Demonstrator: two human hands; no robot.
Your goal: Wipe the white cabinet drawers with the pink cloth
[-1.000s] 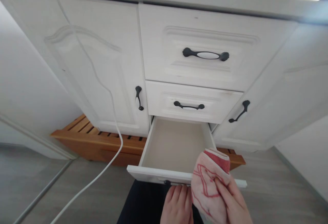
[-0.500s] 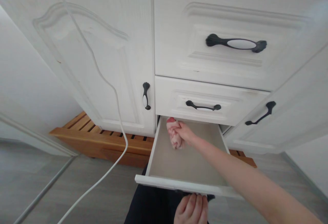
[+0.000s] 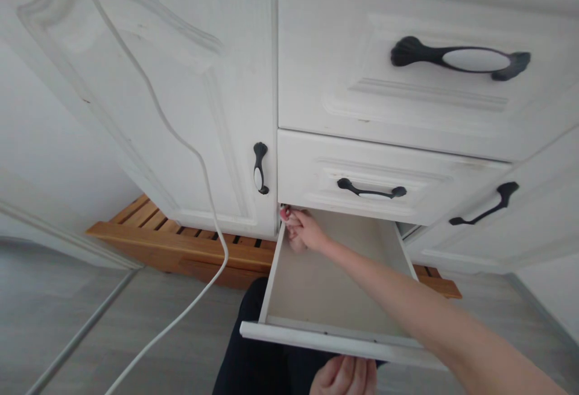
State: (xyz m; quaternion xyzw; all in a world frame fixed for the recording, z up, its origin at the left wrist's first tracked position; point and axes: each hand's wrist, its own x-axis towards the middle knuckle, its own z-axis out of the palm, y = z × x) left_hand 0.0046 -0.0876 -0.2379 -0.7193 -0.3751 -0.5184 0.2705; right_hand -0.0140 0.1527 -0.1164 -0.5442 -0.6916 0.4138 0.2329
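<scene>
Right hand clutching cloth deep in open drawer, left hand beneath its front, grip unclear.

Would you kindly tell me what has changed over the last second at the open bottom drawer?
The right hand carried the red-patterned cloth from the drawer's front edge into the drawer and on to its back left corner, where only a bit of cloth shows. The left hand stayed under the drawer front. The drawer stayed open, and the white cable hangs as before.
</scene>
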